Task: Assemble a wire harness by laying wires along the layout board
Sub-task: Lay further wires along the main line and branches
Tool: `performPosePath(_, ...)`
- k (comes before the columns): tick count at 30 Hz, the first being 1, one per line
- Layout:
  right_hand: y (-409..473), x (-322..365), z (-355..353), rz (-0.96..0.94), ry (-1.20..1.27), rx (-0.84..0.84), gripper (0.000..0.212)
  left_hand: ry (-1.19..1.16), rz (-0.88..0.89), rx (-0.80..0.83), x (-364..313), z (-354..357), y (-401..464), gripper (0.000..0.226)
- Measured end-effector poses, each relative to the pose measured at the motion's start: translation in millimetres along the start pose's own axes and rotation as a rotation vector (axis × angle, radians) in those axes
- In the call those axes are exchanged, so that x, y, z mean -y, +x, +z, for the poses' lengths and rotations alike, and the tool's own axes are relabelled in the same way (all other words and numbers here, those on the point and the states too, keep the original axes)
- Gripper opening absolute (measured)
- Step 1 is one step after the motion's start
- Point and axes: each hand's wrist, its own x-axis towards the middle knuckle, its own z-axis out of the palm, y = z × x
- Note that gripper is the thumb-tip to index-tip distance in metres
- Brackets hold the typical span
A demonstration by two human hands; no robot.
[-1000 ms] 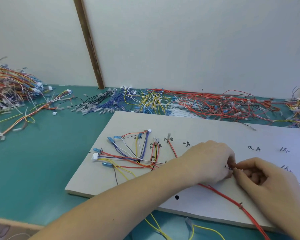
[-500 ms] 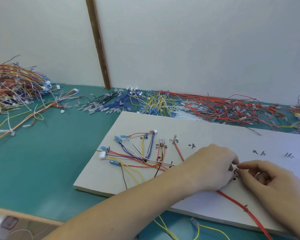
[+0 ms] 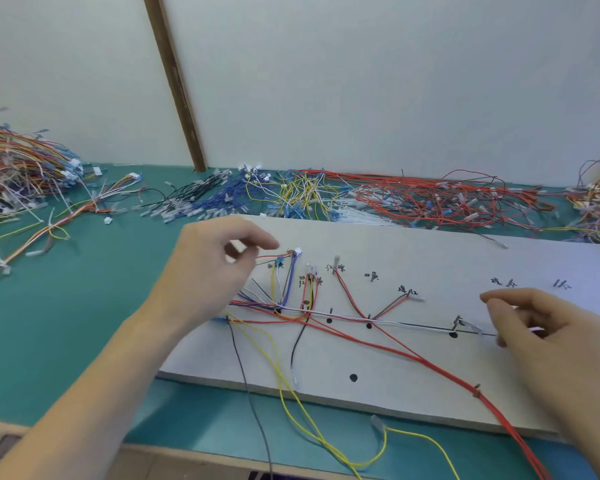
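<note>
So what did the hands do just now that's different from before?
The left hand left the spot where both hands pinched together and went left, over the connector end of the wires; whether it holds anything is unclear. The right hand drew a little to the right, fingers curled at the board's black line. The laid wires and the piles behind stayed put.

Green table [image 3: 66,323] carries layout board [image 3: 413,375], wire piles [image 3: 430,199].
</note>
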Motion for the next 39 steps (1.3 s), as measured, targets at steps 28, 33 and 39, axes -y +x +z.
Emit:
performPosePath(28,-31.0,107.6,137.7,-0.412,-0.262,0.611,0.016,-0.222,-0.405,-0.249,71.1,-21.8,-54.1,0.055)
performPosePath(33,-38.9,112.6,144.5,-0.347,-0.402,0.692,0.028,-0.240,-0.432,-0.185,72.3,-20.0,-53.7,0.051)
performPosePath(39,-50.7,114.3,144.9,-0.321,-0.452,0.663,0.020,-0.238,-0.430,-0.162,71.9,-20.0,-54.5,0.050)
